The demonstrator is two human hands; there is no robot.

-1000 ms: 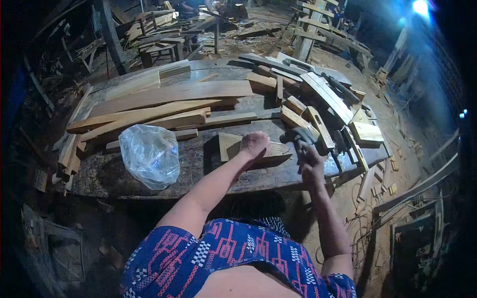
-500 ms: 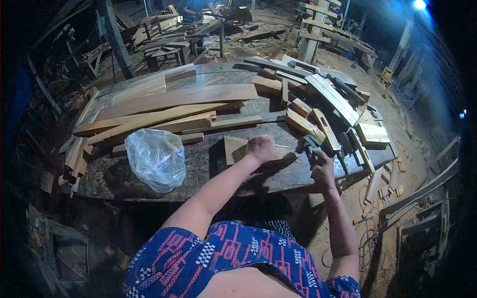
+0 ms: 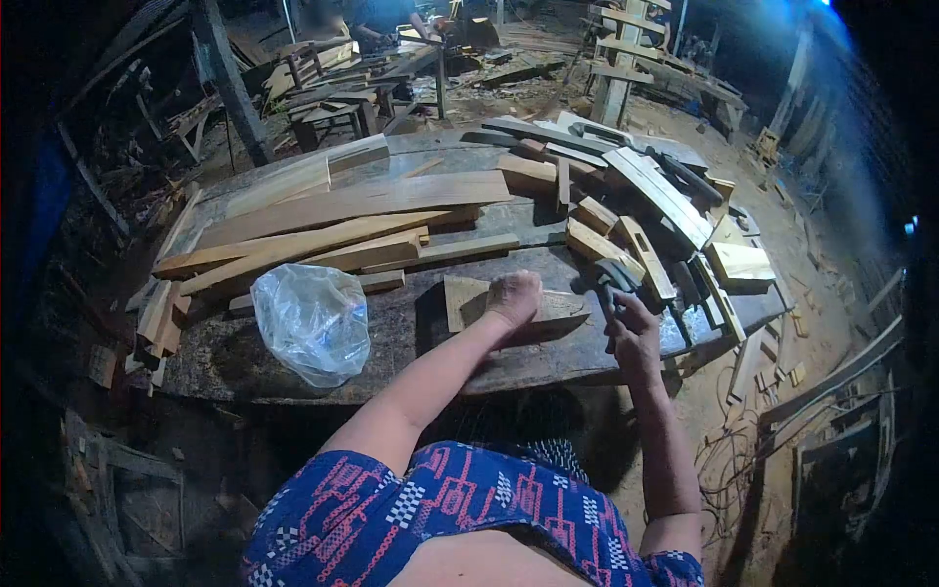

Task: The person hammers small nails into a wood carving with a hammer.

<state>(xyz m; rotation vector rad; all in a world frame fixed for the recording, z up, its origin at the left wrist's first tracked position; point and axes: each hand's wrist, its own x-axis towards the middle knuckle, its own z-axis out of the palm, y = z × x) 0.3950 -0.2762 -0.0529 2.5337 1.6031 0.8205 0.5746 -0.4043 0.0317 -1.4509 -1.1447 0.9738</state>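
On the near side of the workbench, my left hand [image 3: 515, 299] is closed over the middle of a short wooden block [image 3: 467, 301]. The block's pointed right end sticks out past my knuckles. My right hand [image 3: 635, 333] grips a hammer [image 3: 610, 278] by its handle, the dark head up and just right of the block's tip. Head and block look apart. Left of my left arm sits a clear plastic bag [image 3: 311, 325], its contents hard to make out.
Long boards [image 3: 357, 203] lie across the bench's left and middle. Cut blocks [image 3: 599, 245], a mortised piece [image 3: 646, 256] and dark tools [image 3: 685, 176] crowd the right side. A post [image 3: 231, 83] stands behind the bench [image 3: 411, 367]. Another person [image 3: 386, 20] is in the background.
The view has shifted slightly. The hammer head has moved a little up and away from the block's right end, and more of the block's near face shows. My left hand keeps its hold.
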